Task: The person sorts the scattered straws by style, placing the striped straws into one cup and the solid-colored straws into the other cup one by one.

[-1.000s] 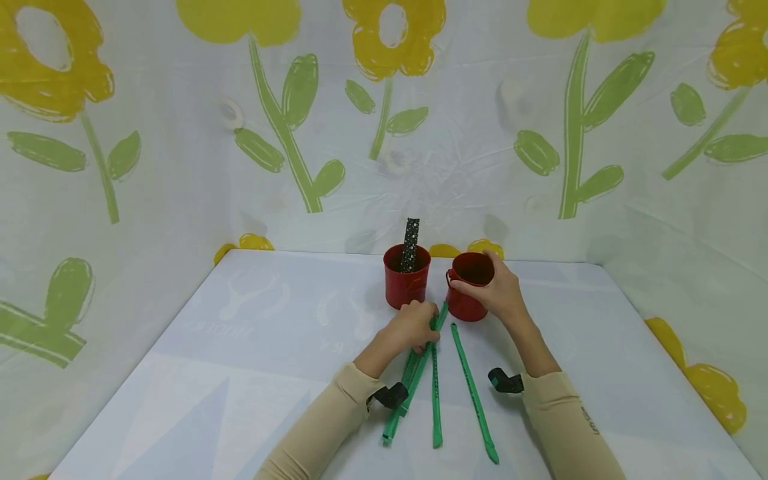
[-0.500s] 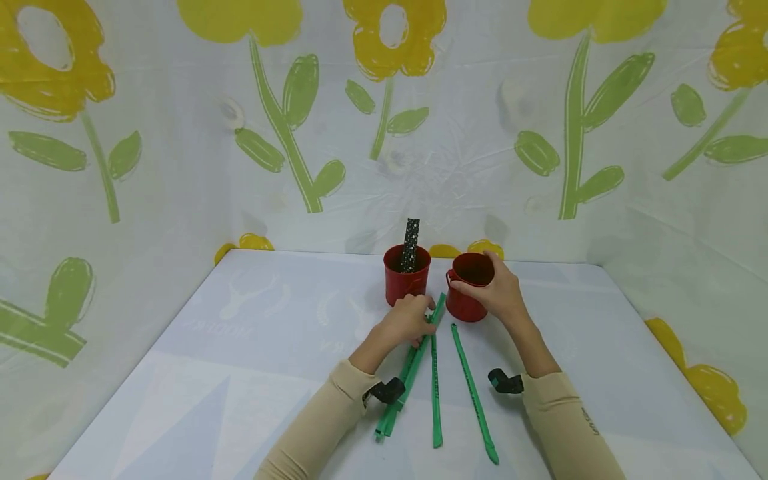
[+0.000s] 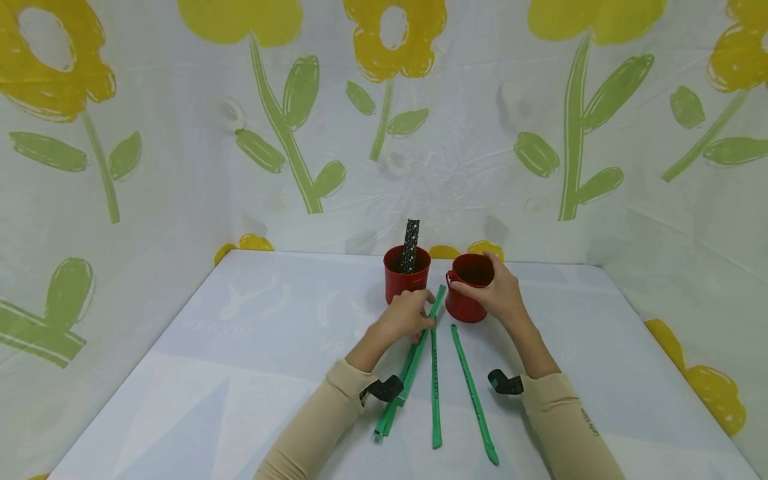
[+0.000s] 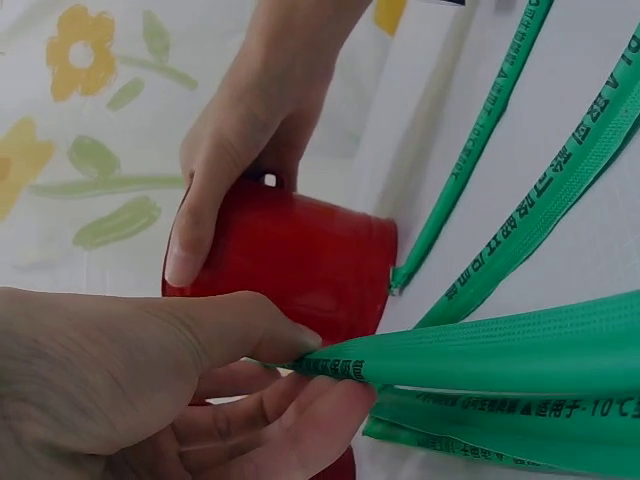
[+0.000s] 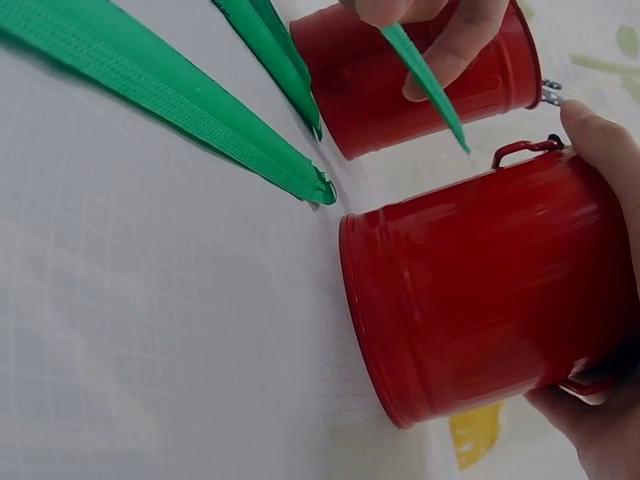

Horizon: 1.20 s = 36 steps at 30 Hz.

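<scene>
My left hand (image 3: 408, 313) pinches a green wrapped straw (image 4: 450, 350) between thumb and fingers, close to its upper end. That end (image 3: 440, 297) points up and away, into the gap between two small red buckets. My right hand (image 3: 504, 290) grips the right red bucket (image 3: 467, 308) at its rim, thumb on the near side; the bucket stands upright with its mouth up. Beyond my left hand is the left red bucket (image 3: 396, 281), partly hidden by the fingers. A black strip with white dots (image 3: 411, 247) sticks up out of it.
On the white table (image 3: 252, 313) lie more green wrapped straws: one in the middle (image 3: 436, 400), one to its right (image 3: 474, 393), and another partly under my left hand and wrist camera (image 3: 384, 390). A curtain with printed flowers (image 3: 456, 180) rises behind the table.
My left hand has moved away from me and slightly left, taking the straw along; its upper end now reaches farther up between the buckets. My right hand and its bucket have stayed put.
</scene>
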{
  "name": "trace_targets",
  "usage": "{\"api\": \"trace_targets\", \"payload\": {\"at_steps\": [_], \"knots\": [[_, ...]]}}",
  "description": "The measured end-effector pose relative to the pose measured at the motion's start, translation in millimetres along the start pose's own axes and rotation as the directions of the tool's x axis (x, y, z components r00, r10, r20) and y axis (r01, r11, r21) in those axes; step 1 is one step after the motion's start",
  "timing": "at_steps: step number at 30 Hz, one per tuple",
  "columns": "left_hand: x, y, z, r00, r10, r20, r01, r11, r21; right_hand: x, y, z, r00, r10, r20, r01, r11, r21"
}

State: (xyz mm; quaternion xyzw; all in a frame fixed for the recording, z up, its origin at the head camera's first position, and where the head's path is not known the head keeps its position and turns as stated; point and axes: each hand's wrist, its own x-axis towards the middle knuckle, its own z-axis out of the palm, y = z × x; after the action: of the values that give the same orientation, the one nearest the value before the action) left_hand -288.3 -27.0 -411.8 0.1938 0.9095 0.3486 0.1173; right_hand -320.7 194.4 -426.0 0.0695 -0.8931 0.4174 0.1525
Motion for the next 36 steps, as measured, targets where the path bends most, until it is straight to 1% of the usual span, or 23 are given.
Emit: {"api": "trace_targets", "payload": {"at_steps": [14,22,27,32,36], "knots": [[-0.6,1.0,-4.5,0.994,0.059,-0.089,-0.063,0.997,-0.042,-1.2,-0.7,0.1,1.0,-0.007,-0.002,0.007,1.0,0.014],[1.8,0.1,-4.7,0.984,0.099,-0.151,-0.11,0.992,-0.069,-1.5,-0.6,0.1,1.0,-0.016,-0.012,0.016,1.0,0.009],[1.6,1.0,-4.6,0.977,0.126,-0.173,-0.141,0.987,-0.078,-1.4,-0.6,-0.1,1.0,-0.011,-0.013,0.011,1.0,0.006],[2.2,2.2,-4.7,0.972,0.141,-0.188,-0.162,0.982,-0.1,-1.3,0.4,0.1,1.0,-0.016,-0.015,0.016,1.0,0.004],[1.8,3.8,-5.8,0.958,0.169,-0.23,-0.193,0.978,-0.084,-1.7,0.4,0.2,1.0,-0.025,-0.018,0.025,1.0,0.01]]}}
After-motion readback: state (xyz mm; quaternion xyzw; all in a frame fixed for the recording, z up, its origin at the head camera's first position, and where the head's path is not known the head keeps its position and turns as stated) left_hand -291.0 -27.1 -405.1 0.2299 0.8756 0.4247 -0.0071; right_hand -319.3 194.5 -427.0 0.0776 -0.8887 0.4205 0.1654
